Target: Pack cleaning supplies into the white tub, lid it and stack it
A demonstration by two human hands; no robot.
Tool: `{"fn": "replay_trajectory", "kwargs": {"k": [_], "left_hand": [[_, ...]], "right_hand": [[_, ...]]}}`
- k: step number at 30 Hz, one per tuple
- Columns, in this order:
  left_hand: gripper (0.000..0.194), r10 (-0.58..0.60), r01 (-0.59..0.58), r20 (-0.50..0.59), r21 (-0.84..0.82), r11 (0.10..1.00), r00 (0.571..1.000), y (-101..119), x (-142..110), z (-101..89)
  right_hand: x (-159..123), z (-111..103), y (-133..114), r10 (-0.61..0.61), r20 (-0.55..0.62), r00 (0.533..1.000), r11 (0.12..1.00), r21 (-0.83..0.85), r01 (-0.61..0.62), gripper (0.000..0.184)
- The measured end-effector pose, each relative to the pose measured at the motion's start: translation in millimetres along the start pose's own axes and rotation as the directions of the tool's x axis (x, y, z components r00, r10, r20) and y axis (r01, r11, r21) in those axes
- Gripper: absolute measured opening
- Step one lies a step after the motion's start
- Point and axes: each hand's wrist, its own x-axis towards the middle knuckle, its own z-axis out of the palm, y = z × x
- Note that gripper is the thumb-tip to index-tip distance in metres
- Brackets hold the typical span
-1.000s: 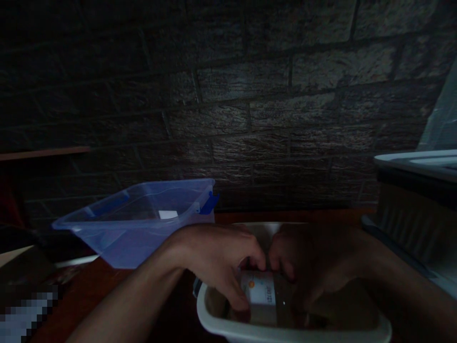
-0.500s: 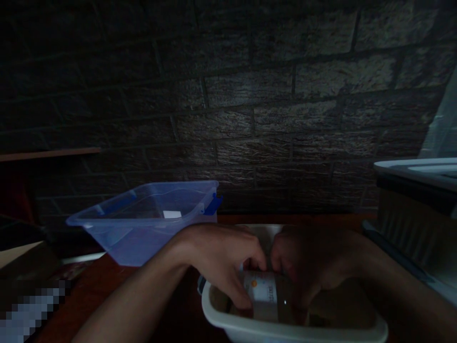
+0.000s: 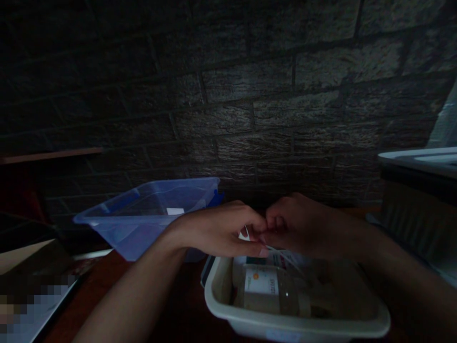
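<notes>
My left hand [image 3: 224, 233] and my right hand [image 3: 307, 228] meet above the far side of a white tub [image 3: 296, 326], fingertips close together and closed. A thin white strand [image 3: 276, 248], perhaps a cord or a bag's edge, runs out from between the fingers toward the tub. Its full shape is hidden by my hands. Below them a clear bottle [image 3: 283, 290] with a white label and an orange dot lies on its side in the tub. Behind the bottle is a packet with printed markings [image 3: 280, 259], partly covered. The tub's right interior is dark.
A clear bluish plastic box [image 3: 143, 233] with blue clips stands to the left, with a white piece [image 3: 174, 211] seen inside. A stacked bin with a pale lid [image 3: 421, 155] is at the right. A brick wall [image 3: 250, 119] rises behind. A cardboard box [image 3: 32, 259] sits at left.
Both hands have risen from inside the tub to above its far side, uncovering the labelled bottle. A thin white strand now shows between the fingers.
</notes>
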Motion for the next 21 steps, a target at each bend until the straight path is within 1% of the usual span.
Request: {"fn": "replay_trajectory", "kwargs": {"k": [2, 4, 7, 10, 12, 13, 15, 17, 18, 19, 21], "left_hand": [[0.016, -0.008, 0.009, -0.031, 0.028, 1.000, 0.999, -4.4, 4.0, 0.9], [0.019, -0.018, 0.021, -0.088, 0.041, 0.999, 0.996, -10.5, 8.9, 2.4], [0.024, -0.051, 0.051, -0.163, -0.007, 0.999, 0.985, -20.5, 16.4, 6.1], [0.029, -0.093, 0.079, -0.226, -0.070, 0.994, 0.970, -27.7, 19.0, 10.9], [0.036, -0.123, 0.101, -0.287, -0.090, 0.991, 0.950, -28.9, 13.8, 16.2], [0.043, -0.146, 0.119, -0.334, -0.100, 0.988, 0.931, -28.2, 8.4, 20.4], [0.058, -0.222, 0.172, -0.435, -0.154, 0.973, 0.872, -24.9, -7.4, 32.1], [0.062, -0.319, 0.222, -0.506, -0.244, 0.944, 0.801, -19.9, -26.7, 48.1], [0.063, -0.372, 0.254, -0.520, -0.286, 0.924, 0.769, -17.5, -35.9, 57.2], [0.063, -0.419, 0.280, -0.524, -0.326, 0.903, 0.742, -15.5, -43.9, 66.5], [0.061, -0.488, 0.307, -0.518, -0.398, 0.865, 0.703, -13.5, -54.3, 84.3]], "right_hand": [[2.3, 2.0, 5.2, 0.024, -0.064, 0.998, 0.998, -0.048, -0.027, 0.035], [3.0, 1.6, 9.1, 0.037, -0.132, 0.991, 0.995, -0.091, -0.049, 0.030], [2.0, -1.3, 11.8, 0.057, -0.231, 0.971, 0.985, -0.146, -0.093, 0.030], [-1.8, -2.8, 15.0, 0.098, -0.303, 0.948, 0.986, -0.103, -0.135, 0.038], [-9.1, -0.7, 19.2, 0.150, -0.338, 0.929, 0.984, -0.045, -0.175, 0.043], [-15.2, 1.5, 21.6, 0.172, -0.381, 0.908, 0.980, -0.026, -0.197, 0.045], [-32.4, 7.6, 25.2, 0.194, -0.454, 0.870, 0.980, 0.042, -0.197, 0.049], [-54.2, 15.4, 26.7, 0.252, -0.475, 0.843, 0.965, 0.187, -0.183, 0.051], [-65.3, 19.8, 27.0, 0.294, -0.461, 0.837, 0.945, 0.273, -0.182, 0.052], [-75.6, 24.6, 27.6, 0.332, -0.425, 0.842, 0.918, 0.350, -0.185, 0.054], [-91.6, 35.7, 30.1, 0.415, -0.363, 0.835, 0.849, 0.483, -0.212, 0.059]]}}
